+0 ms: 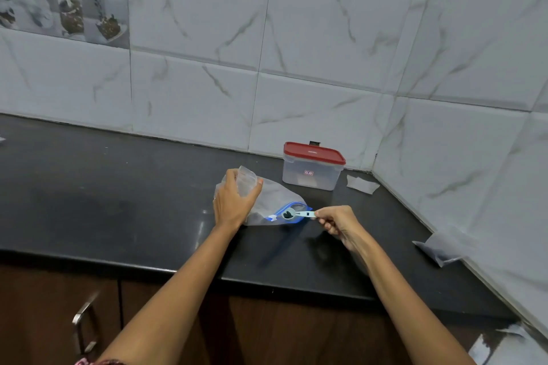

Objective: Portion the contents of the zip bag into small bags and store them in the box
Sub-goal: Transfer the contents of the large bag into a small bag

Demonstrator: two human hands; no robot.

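A clear zip bag [274, 197] with a blue zip mouth lies on the black counter [118, 187], its opening facing right. My left hand [234, 200] holds a small clear bag [246, 182] upright above the zip bag's left end. My right hand [335, 221] pinches the handle of a light blue measuring spoon [296, 213]; its bowl sits at the zip bag's mouth and carries a little dark material. A clear box [311, 176] with a red lid stands shut behind the zip bag, near the wall corner.
A small clear bag [362, 184] lies flat to the right of the box. Another small bag [439, 249] with dark contents leans at the right wall. Tiled walls close the back and right. A cabinet handle [84, 321] shows below the counter edge.
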